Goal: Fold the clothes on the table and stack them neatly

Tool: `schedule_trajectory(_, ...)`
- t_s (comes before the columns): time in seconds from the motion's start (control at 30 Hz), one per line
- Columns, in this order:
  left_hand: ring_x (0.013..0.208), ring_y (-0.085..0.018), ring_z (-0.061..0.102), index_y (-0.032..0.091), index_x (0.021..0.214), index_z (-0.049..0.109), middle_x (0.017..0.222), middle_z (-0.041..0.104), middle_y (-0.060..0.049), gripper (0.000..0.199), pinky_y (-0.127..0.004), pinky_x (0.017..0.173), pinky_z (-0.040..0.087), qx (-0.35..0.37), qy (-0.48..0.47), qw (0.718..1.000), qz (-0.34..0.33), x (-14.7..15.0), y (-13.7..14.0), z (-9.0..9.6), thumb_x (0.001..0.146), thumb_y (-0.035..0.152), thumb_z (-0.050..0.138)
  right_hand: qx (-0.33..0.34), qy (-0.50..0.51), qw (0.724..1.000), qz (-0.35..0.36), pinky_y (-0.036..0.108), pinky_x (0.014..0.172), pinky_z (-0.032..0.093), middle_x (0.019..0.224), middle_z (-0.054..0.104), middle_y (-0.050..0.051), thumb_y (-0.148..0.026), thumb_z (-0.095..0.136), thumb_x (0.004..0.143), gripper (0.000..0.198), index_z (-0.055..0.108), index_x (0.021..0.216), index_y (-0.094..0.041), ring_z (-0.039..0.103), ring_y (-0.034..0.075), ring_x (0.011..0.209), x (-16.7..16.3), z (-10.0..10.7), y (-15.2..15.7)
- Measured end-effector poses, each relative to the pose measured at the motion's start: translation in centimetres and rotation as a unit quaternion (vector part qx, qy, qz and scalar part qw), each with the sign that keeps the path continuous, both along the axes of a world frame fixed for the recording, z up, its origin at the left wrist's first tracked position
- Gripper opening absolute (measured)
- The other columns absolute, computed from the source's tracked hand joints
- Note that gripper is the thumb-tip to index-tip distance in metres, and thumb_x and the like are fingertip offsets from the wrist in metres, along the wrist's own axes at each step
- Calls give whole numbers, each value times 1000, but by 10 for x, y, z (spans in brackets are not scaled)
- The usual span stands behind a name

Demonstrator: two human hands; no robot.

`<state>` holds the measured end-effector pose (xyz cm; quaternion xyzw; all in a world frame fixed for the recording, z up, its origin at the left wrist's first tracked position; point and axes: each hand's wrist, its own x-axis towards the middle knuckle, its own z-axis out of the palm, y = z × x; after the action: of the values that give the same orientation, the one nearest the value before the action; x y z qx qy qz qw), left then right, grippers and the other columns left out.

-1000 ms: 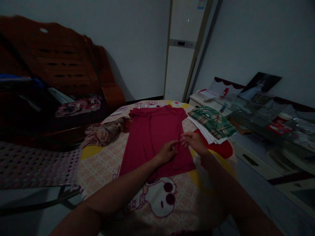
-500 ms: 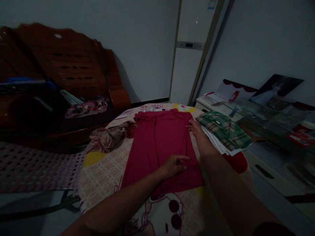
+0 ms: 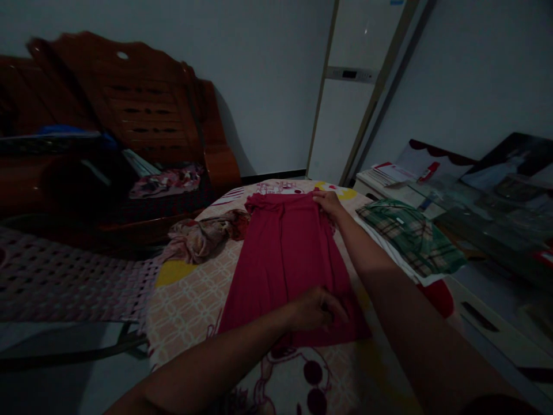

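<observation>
Your right-hand grip (image 3: 329, 204) pinches the far right corner of the dark pink shirt (image 3: 298, 248), which lies spread on the cloth-covered table (image 3: 194, 300). Your left-hand grip (image 3: 317, 308), fingers loosely bent, is over the shirt's near right part; whether it touches is unclear. A crumpled cloth (image 3: 201, 239) lies to your left, a green plaid garment (image 3: 412, 233) on white fabric (image 3: 391, 248) to your right.

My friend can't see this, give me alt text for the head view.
A person's right hand pinches the far edge of a magenta garment on a patterned tablecloth; the left hand is over its near end. Green plaid cloth lies at right.
</observation>
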<state>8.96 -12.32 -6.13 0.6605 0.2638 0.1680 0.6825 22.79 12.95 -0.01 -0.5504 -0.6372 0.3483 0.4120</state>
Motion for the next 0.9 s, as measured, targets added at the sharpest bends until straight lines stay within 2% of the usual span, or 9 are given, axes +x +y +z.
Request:
schedule_trajectory(0.07, 63, -9, 56, 16, 92, 81, 78, 71, 0, 47, -18, 59, 46, -16, 0, 999, -31, -4, 2, -1, 60, 4, 49, -44, -21, 998, 41, 21, 51, 47, 61, 64, -2, -20, 65, 78, 8, 68, 72, -17, 54, 11, 51, -14, -7, -3)
schedule_trajectory(0.13, 62, -9, 57, 17, 90, 81, 78, 71, 2, 47, -18, 60, 50, -43, 1, 997, -68, -9, 5, -2, 59, 4, 48, -75, -28, 994, 74, 19, 43, 41, 53, 56, -3, -21, 68, 79, 20, 60, 61, -18, 47, 9, 44, -23, -15, -6)
schedule_trajectory(0.27, 63, -9, 63, 17, 90, 80, 79, 70, 2, 43, -21, 63, 57, -105, -5, 986, -131, -20, 9, 0, 61, 5, 51, -83, 5, 993, 87, 16, 39, 35, 50, 53, -4, -22, 64, 84, 22, 58, 63, -19, 45, 8, 43, -29, -21, -9)
schedule_trajectory(0.47, 64, -16, 71, 15, 107, 75, 73, 70, -1, 30, -26, 58, 59, -155, 10, 952, -262, -34, 19, 6, 79, 16, 63, -104, 22, 988, 111, 16, 42, 36, 58, 60, -1, -20, 60, 87, 19, 64, 69, -17, 51, 9, 51, -37, -23, -15)
schedule_trajectory(0.63, 60, -21, 71, 16, 128, 66, 74, 72, -5, 52, -29, 52, 58, -189, 53, 905, -376, -38, 20, 18, 83, 40, 73, -97, 101, 987, 73, 18, 50, 46, 88, 75, 6, -26, 64, 85, 14, 72, 89, -16, 62, 10, 62, -26, -23, -19)
schedule_trajectory(0.67, 62, -21, 71, 15, 125, 67, 75, 72, -6, 51, -29, 54, 58, -182, 43, 909, -373, -39, 21, 21, 83, 43, 73, -83, 119, 988, 46, 18, 51, 48, 92, 75, 7, -27, 63, 85, 16, 72, 91, -15, 63, 10, 63, -19, -23, -19)
schedule_trajectory(0.73, 61, -18, 70, 13, 110, 71, 76, 71, -5, 41, -27, 56, 57, -139, 25, 943, -301, -41, 25, 25, 83, 44, 72, -52, 141, 989, -14, 19, 51, 47, 91, 76, 7, -25, 61, 84, 17, 72, 91, -15, 62, 10, 61, 0, -23, -22)
schedule_trajectory(0.83, 55, -12, 62, 12, 89, 70, 68, 65, -2, 26, -22, 54, 50, 13, 41, 997, -68, -46, 37, 30, 86, 38, 65, -19, 149, 986, -77, 18, 52, 46, 82, 75, 5, -19, 57, 80, 17, 72, 87, -13, 60, 8, 58, 29, -29, -29)
schedule_trajectory(0.9, 60, -11, 61, 13, 83, 70, 70, 66, -2, 20, -21, 59, 48, 142, 70, 986, 61, -49, 43, 34, 86, 31, 62, -8, 142, 985, -94, 18, 54, 47, 78, 74, 4, -17, 57, 78, 18, 73, 85, -13, 60, 8, 58, 42, -36, -35)
